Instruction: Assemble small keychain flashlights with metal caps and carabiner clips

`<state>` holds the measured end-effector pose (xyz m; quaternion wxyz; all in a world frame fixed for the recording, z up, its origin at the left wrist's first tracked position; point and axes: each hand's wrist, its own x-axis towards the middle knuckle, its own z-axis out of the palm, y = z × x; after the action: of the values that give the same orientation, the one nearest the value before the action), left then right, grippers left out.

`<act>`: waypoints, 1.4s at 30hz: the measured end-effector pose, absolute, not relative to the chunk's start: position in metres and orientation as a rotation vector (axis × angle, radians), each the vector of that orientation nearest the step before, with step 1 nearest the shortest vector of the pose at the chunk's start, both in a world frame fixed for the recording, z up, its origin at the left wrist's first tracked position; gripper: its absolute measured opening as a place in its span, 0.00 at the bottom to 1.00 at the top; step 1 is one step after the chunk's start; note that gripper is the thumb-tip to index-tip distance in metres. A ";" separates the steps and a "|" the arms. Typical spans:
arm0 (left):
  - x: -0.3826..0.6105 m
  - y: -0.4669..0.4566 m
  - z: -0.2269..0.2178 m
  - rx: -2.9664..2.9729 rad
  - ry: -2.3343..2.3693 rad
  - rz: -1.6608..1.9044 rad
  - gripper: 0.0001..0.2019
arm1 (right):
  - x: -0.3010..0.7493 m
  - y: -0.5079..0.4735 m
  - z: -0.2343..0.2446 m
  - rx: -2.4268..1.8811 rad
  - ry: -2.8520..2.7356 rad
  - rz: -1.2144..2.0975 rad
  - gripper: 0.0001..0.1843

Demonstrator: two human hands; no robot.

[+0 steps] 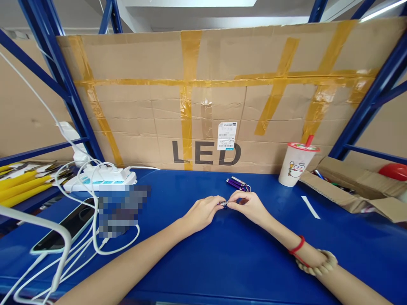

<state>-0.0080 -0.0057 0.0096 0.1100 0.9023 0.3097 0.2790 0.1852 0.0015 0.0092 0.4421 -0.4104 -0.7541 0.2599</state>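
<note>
Both of my hands meet over the middle of the blue tabletop (203, 262). My left hand (205, 210) pinches one side of a small shiny metallic piece (224, 203) between thumb and fingertips. From the other side my right hand (249, 206) pinches the same piece; its exact kind is too small to make out. Just beyond my right hand lie purple USB flash drives (237, 184) with metal parts, partly hidden behind my fingers. A red band and a beaded bracelet circle my right wrist.
A lidded drink cup (294, 165) with a red straw stands back right, near an open cardboard box (346, 190) and a white strip (310, 207). At left are a power strip (101, 178), white cables and a phone (66, 226). A large cardboard sheet (143, 114) closes off the back.
</note>
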 end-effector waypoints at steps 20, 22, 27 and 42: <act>-0.009 -0.004 0.009 2.674 0.980 0.780 0.13 | 0.185 0.007 0.001 -1.136 -1.830 0.922 0.19; -0.007 -0.005 0.009 2.679 1.027 0.769 0.12 | 0.185 0.007 0.002 -1.145 -1.838 0.914 0.18; -0.005 -0.005 0.007 2.712 1.129 0.768 0.13 | 0.182 0.005 0.006 -1.124 -1.832 0.838 0.18; -0.005 -0.004 0.006 2.715 1.180 0.771 0.12 | 0.182 -0.002 0.010 -0.973 -1.907 0.388 0.15</act>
<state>-0.0050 -0.0044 0.0058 0.0412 0.8867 0.3854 0.2519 0.1817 -0.0025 0.0096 0.4643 -0.3961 -0.7763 0.1577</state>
